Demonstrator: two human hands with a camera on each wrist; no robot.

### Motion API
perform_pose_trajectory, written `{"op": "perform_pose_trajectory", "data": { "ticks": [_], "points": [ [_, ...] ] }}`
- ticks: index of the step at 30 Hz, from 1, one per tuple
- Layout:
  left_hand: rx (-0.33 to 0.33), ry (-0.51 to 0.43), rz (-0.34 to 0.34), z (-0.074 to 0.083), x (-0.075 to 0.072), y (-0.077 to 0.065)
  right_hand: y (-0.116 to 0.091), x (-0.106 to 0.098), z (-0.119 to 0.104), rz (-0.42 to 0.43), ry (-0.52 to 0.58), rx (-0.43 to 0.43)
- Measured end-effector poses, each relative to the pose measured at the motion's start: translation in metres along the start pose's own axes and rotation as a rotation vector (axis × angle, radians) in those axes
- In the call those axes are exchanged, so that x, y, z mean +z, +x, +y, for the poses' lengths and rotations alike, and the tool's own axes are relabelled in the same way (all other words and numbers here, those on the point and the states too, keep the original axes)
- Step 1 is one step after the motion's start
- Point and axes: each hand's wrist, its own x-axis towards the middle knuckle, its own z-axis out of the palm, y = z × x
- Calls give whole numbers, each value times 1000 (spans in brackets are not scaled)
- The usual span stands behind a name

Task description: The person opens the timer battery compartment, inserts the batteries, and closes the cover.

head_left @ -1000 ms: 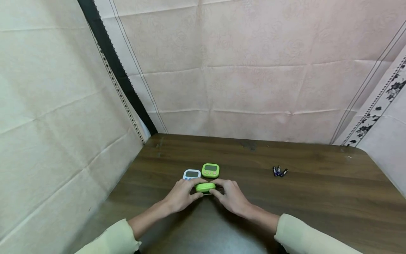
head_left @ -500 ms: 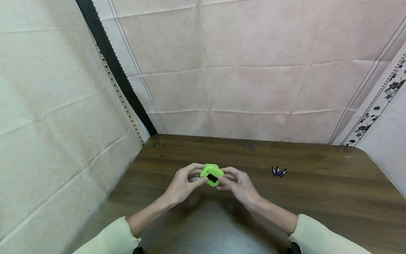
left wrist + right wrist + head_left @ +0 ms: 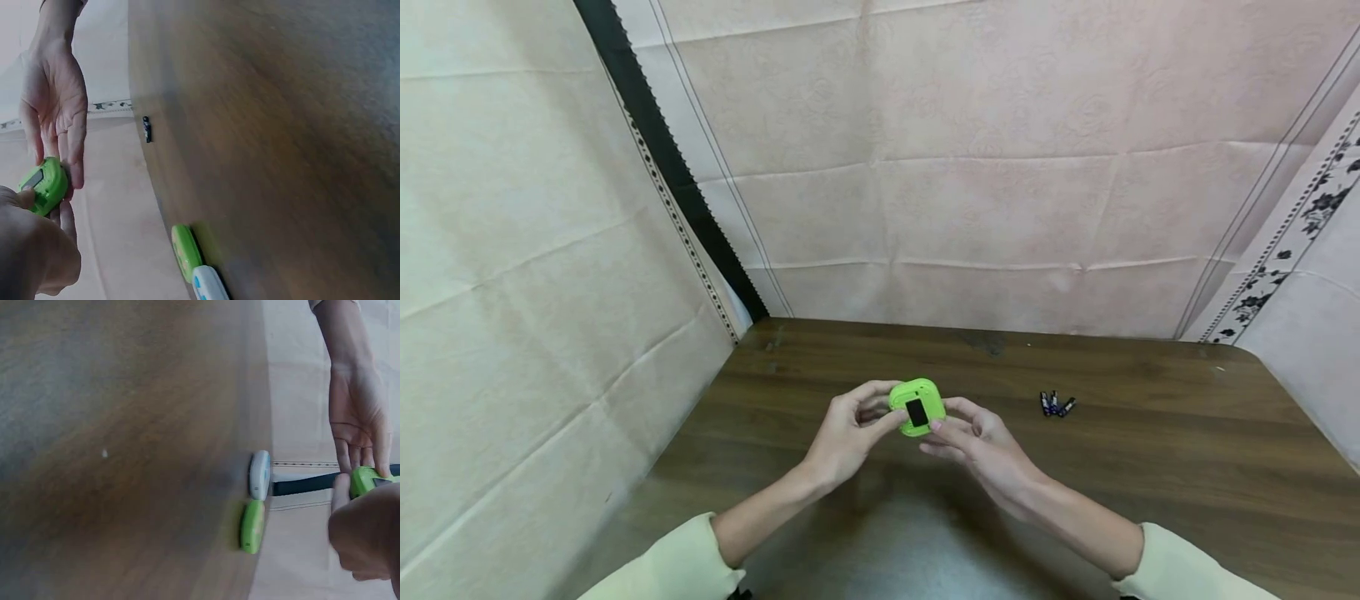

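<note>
A green digital timer (image 3: 917, 410) is held up over the table, its back with a black rectangle facing the head camera. My left hand (image 3: 844, 437) grips its left side, thumb on the back and fingers behind. My right hand (image 3: 988, 457) pinches the lower right corner, thumb on the near face. In the left wrist view the held timer (image 3: 55, 185) is seen between both hands. A second green timer (image 3: 252, 526) and a white timer (image 3: 259, 475) rest side by side on the table; in the head view they are hidden behind the hands and held timer.
Several small dark batteries (image 3: 1055, 405) lie on the wooden table (image 3: 1150, 417), to the right of my hands. Pale cloth (image 3: 985, 208) hangs behind the table and along both sides.
Both hands have raised the green timer and tilted it so its back shows, moving it slightly right. The two timers on the table have gone out of sight in the head view.
</note>
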Motion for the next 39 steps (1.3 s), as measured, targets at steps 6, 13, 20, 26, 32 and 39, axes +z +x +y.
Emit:
{"op": "perform_pose_trajectory", "data": {
  "ticks": [6,13,20,26,32,39],
  "points": [
    [26,40,-18,10,5,-1,-8,1,-17,199,-211,-85],
    [61,94,-27,14,10,-1,-14,-6,-24,218,-369,-173],
    [73,92,-51,18,15,-1,-16,-6,-24,256,-416,-249],
    [104,110,-53,23,18,-2,-19,-7,-25,288,-527,-327],
    [170,163,-50,26,22,-4,-22,-7,-23,316,-598,-382],
    [206,212,-40,23,26,-3,-23,-7,-21,343,-628,-382]
  ]
}}
